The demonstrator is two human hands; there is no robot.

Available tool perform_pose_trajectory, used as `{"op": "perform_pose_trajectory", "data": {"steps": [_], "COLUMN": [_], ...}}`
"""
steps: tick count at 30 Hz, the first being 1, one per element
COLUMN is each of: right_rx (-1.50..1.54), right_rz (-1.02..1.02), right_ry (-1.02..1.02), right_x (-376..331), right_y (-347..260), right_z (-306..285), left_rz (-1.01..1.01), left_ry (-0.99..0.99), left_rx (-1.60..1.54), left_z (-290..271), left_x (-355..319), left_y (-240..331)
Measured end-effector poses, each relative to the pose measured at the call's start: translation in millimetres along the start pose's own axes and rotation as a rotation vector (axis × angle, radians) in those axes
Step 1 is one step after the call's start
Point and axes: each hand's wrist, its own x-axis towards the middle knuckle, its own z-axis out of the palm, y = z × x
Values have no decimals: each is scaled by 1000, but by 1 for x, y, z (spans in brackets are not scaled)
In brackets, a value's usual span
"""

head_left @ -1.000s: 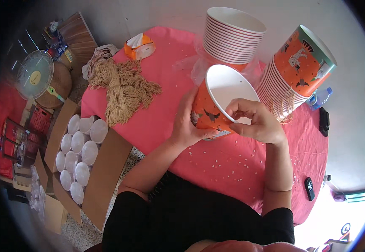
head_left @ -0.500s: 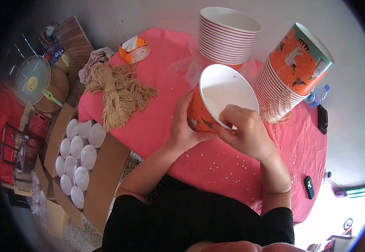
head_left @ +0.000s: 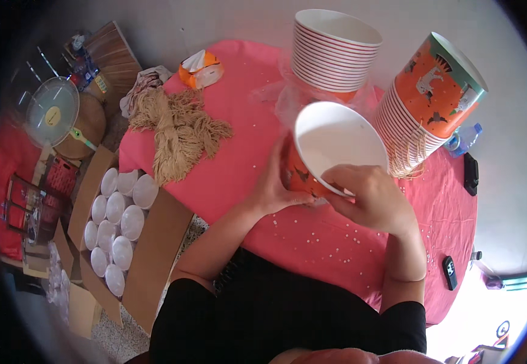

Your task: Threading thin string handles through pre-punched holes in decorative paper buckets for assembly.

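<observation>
An orange printed paper bucket (head_left: 341, 142) with a white inside is tilted toward me over the table. My left hand (head_left: 275, 185) wraps its outer left side, thumb low along the printed wall. At the near rim, my right hand (head_left: 369, 197) is closed, its fingers curled over inside and the thumb at the outer wall; whether a small thing is between those fingers is hidden. Behind the bucket stands a stack of white-rimmed paper buckets (head_left: 336, 54). To the right leans an upside-down stack of printed orange and green buckets (head_left: 436, 91), with tan strings (head_left: 412, 155) draped at its lower edge.
A bundle of tan cords (head_left: 181, 133) and an orange-white packet (head_left: 201, 69) lie on the pink tablecloth (head_left: 239, 91). White specks dot the cloth. An open carton (head_left: 154, 249) of clear cups stands at left. A remote (head_left: 449, 273) and plastic bottle (head_left: 464, 139) lie right.
The held bucket and both hands have shifted slightly right and toward me. The right hand's fingers have moved along the near rim. The whole view has also shifted a little.
</observation>
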Motion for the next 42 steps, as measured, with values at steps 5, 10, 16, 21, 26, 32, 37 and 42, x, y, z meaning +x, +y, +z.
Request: {"op": "perform_pose_trajectory", "data": {"steps": [5,10,16,21,26,32,37,42], "right_rx": [-72,-80,-126,-134,-121,-98,-112,-107], "right_rz": [-60,-74,-25,-18,-26,-22,-36,-14], "right_ry": [-10,-101,-119,-108,-91,-76,-79,-64], "right_x": [-6,-4,-4,-4,-3,-2,-3,-4], "right_y": [-13,-15,-16,-14,-13,-14,-15,-16], "right_z": [11,26,27,30,30,31,32,30], "left_rz": [-97,-183,-35,-17,109,116,151,268], "left_ry": [-198,-62,85,93,-4,-43,35,44], "left_rx": [-216,250,1112,1423,1658,1683,1505,1322], "left_z": [-9,-27,-104,-151,-151,-157,-143,-84], "left_x": [0,-7,1,15,29,28,20,0], "left_y": [16,33,31,15,10,1,12,47]}}
